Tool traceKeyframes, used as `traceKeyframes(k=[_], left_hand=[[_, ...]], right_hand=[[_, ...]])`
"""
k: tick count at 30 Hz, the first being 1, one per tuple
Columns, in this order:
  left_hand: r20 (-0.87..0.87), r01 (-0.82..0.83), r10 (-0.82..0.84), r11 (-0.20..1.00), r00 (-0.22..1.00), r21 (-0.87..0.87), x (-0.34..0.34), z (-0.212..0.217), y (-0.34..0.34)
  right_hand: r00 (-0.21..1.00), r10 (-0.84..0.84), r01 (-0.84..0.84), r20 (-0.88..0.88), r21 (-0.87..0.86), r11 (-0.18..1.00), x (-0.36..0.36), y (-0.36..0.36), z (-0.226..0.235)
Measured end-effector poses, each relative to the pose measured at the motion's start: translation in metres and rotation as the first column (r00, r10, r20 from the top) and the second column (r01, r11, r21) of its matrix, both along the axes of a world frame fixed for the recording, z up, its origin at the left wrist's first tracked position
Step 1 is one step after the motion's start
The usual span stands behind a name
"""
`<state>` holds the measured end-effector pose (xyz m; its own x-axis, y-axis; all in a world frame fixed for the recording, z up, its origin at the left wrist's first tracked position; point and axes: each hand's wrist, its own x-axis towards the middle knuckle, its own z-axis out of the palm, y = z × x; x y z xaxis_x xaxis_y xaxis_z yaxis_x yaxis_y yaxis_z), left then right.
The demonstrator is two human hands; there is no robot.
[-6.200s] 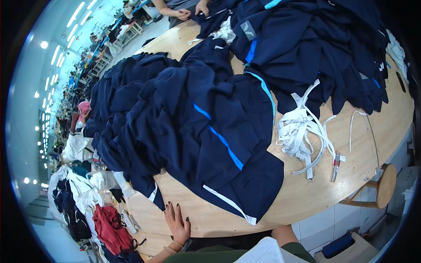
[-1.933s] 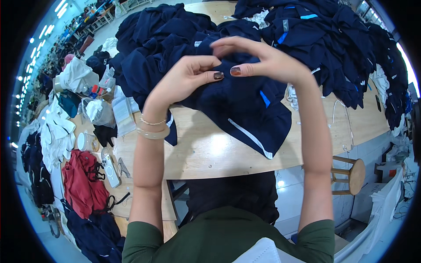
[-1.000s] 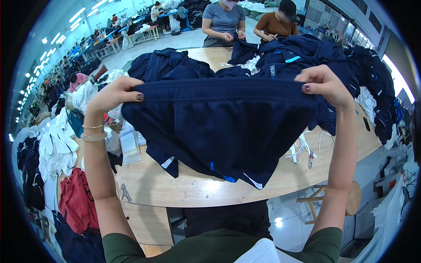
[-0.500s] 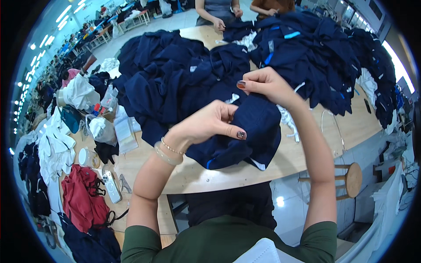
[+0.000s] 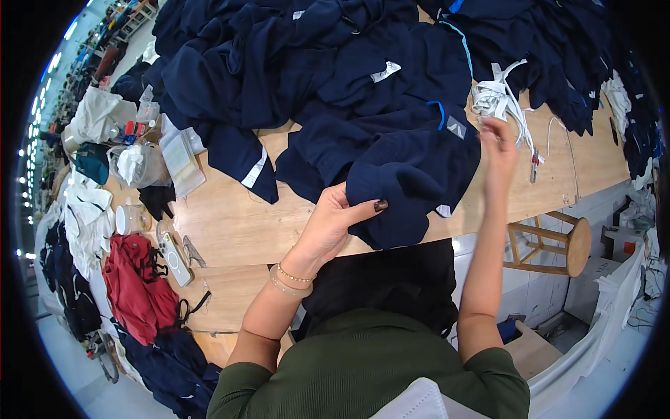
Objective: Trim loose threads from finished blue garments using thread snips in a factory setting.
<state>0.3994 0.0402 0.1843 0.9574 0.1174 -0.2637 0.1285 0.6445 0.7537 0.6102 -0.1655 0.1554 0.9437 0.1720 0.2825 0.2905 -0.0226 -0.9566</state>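
Observation:
A navy garment (image 5: 412, 164) lies bunched at the table's near edge, with a bright blue loop and a small grey patch near its right side. My left hand (image 5: 328, 223) pinches its near left part between thumb and fingers, the thumb on top. Just off the garment's right side is my right hand (image 5: 498, 143), fingers partly curled and smeared by motion; whether they hold anything cannot be made out. Beyond that hand lies a tangle of white tapes (image 5: 497, 96). Small red-handled thread snips (image 5: 535, 167) rest at the tapes' near end.
Navy garments (image 5: 279, 77) are heaped across the far side of the table (image 5: 230, 234). On the left are a red bag (image 5: 136, 290), a phone (image 5: 174, 258), a clear plastic jar (image 5: 132, 219) and white cloths (image 5: 87, 216). A wooden stool (image 5: 578, 246) stands at right.
My right hand has let go of the garment's top and moved right, beside the white tapes. My left hand keeps its pinch. The garment now lies lower and more spread; the view has tilted down.

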Motion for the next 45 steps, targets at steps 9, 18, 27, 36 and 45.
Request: traceKeyframes(k=[9,18,27,36,45], left_hand=[[-0.053,-0.072,0.069,0.996,0.996,-0.061,0.024,0.022,-0.014],[0.028,-0.143,0.146,0.986,0.989,-0.089,0.042,0.032,-0.011],[-0.016,-0.23,0.231,0.959,0.973,-0.166,0.039,0.033,-0.01],[0.001,-0.249,0.252,0.957,0.968,-0.147,0.037,0.027,-0.011],[0.008,-0.285,0.289,0.948,0.957,-0.141,0.035,0.034,-0.013]], right_hand=[[0.645,-0.593,0.618,0.481,-0.785,0.036,0.069,-0.156,-0.077],[0.777,-0.557,0.548,0.294,-0.753,0.366,0.122,-0.228,-0.118],[0.928,-0.372,0.371,0.002,-0.043,0.928,0.043,-0.119,-0.009],[0.854,0.187,-0.014,0.485,-0.338,0.941,-0.059,0.013,0.077],[0.771,0.262,-0.008,0.581,-0.403,0.915,-0.07,0.043,0.079]])
